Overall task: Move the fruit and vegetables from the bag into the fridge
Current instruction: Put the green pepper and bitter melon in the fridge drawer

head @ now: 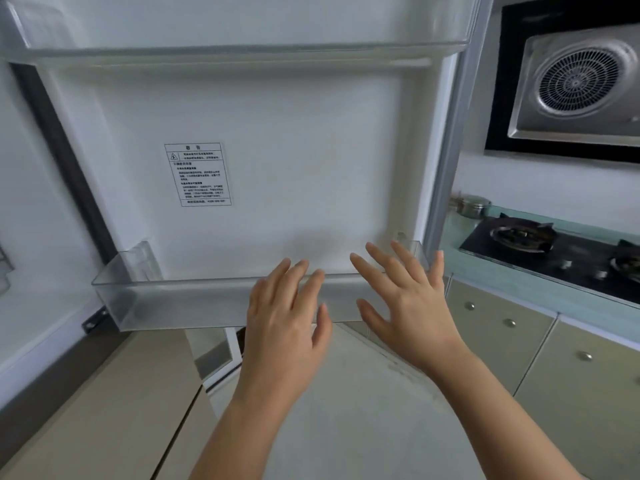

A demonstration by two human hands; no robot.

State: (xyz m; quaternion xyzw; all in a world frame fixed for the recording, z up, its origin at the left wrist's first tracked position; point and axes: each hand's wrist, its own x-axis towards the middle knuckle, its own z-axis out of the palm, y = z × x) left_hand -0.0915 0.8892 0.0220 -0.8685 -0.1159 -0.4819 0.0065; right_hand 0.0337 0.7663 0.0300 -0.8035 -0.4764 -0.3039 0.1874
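The open fridge door (277, 161) fills the view, its white inner side facing me with a warning label (197, 174) on it. A clear door bin (166, 299) hangs at its lower edge and another clear bin (242, 32) sits at the top; both hold nothing that I can see. My left hand (285, 313) and my right hand (408, 299) are stretched out side by side in front of the lower bin, fingers straight and spread, holding nothing. No bag, fruit or vegetables are in view.
To the right stand a gas hob (554, 251) on a pale green counter, a steel pot (472, 204), beige cabinets (519, 341) below and a range hood (575, 84) above. Beige floor tiles (104, 410) lie beneath the door.
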